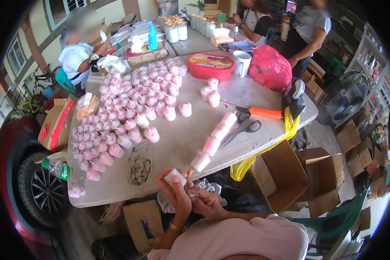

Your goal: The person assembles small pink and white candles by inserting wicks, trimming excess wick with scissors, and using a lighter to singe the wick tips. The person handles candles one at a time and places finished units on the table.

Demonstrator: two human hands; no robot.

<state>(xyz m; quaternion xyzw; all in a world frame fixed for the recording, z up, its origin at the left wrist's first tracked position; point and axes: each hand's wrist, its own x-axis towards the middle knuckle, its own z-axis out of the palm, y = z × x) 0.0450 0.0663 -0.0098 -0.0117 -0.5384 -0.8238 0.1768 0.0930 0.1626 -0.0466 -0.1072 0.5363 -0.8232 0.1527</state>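
My left hand (pixel 179 200), with a gold watch or bracelet at its wrist, is closed around a small white candle (pixel 175 177) just off the table's near edge. Beside it my right hand (pixel 210 205) has its fingers pinched together; what lies in the pinch is too small to make out. Just ahead of my hands, a row of white-and-pink votive candles (pixel 211 146) lies end to end on the table (pixel 177 138). Many more candles with wicks (pixel 134 104) stand packed across the left half. A small group of candles (pixel 213 99) stands apart near the middle.
Scissors (pixel 242 130) and an orange-handled tool (pixel 265 113) lie right of the row. Farther back are a red tub (pixel 210 67), a white mug (pixel 242 63) and a pink plastic bag (pixel 271 67). Open cardboard boxes (pixel 281 173) stand at right below the table. Other people are around the far side.
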